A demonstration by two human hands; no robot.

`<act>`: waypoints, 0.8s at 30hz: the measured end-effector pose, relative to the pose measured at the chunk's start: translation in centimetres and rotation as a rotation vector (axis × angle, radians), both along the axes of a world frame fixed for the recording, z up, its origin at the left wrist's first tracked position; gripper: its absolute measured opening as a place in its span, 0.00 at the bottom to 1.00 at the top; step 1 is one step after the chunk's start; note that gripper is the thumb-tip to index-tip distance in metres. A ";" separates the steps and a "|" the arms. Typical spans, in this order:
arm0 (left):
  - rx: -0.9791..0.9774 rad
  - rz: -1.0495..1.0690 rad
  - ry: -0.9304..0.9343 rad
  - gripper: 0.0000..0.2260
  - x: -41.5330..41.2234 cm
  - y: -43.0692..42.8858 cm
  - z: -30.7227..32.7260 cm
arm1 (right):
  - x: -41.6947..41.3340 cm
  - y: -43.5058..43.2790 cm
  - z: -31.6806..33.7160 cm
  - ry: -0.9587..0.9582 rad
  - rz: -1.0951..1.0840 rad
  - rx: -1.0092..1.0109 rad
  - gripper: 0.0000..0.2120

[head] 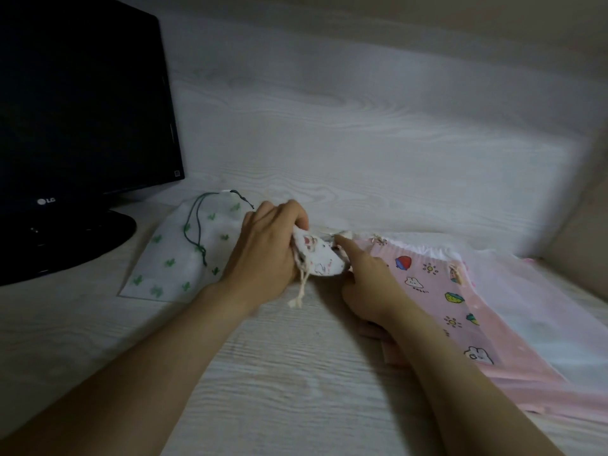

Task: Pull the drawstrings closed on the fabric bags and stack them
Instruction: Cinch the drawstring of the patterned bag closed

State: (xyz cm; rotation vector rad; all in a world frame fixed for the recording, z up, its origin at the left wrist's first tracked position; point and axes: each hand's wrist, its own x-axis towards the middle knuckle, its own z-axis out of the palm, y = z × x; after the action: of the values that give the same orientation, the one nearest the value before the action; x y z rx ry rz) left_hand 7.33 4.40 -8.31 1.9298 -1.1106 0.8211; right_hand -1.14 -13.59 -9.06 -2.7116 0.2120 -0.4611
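A small white printed bag [320, 260] is bunched up at the middle of the desk, and my left hand [268, 248] grips its left side. Its cream drawstring [301, 291] hangs from under that hand onto the desk. My right hand [371, 284] pinches the bag's right edge, forefinger stretched toward its mouth. To the left lies a flat white bag with green cactus prints [184, 255] and a dark green cord. On the right lies a pink bag with cartoon prints [460, 304], partly under my right forearm.
A black monitor [82, 110] on its round base [82, 238] stands at the left rear of the light wood-grain desk [296, 390]. A wood-grain wall panel rises behind the bags, and a beige side wall closes off the right.
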 end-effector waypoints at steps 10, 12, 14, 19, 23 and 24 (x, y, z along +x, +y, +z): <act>0.425 0.005 0.131 0.09 0.6 -0.1 -1.5 | 0.5 -1.0 0.3 -0.351 -0.277 0.219 0.15; 0.448 -0.029 0.227 0.09 0.4 -0.1 -1.6 | 0.1 -0.5 0.7 -0.346 -0.268 0.327 0.20; 0.458 -0.008 0.236 0.08 0.3 0.0 -1.5 | -0.4 0.2 1.1 -0.288 -0.171 0.490 0.20; 0.442 0.066 0.245 0.08 0.1 0.0 -1.1 | -0.7 0.6 0.7 -0.175 0.215 0.514 0.43; 0.352 0.032 0.311 0.13 1.0 -0.1 -1.9 | -0.4 0.3 -0.1 -0.266 0.254 0.279 0.36; 0.325 0.025 0.314 0.14 1.3 -0.1 -1.9 | -0.3 0.1 -0.2 -0.324 0.208 0.315 0.30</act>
State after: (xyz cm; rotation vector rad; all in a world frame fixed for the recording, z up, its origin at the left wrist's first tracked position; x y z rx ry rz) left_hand 8.60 4.29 -10.24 2.2487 -1.0759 0.3440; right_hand -1.40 -13.50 -9.28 -2.2826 -0.0803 -0.7269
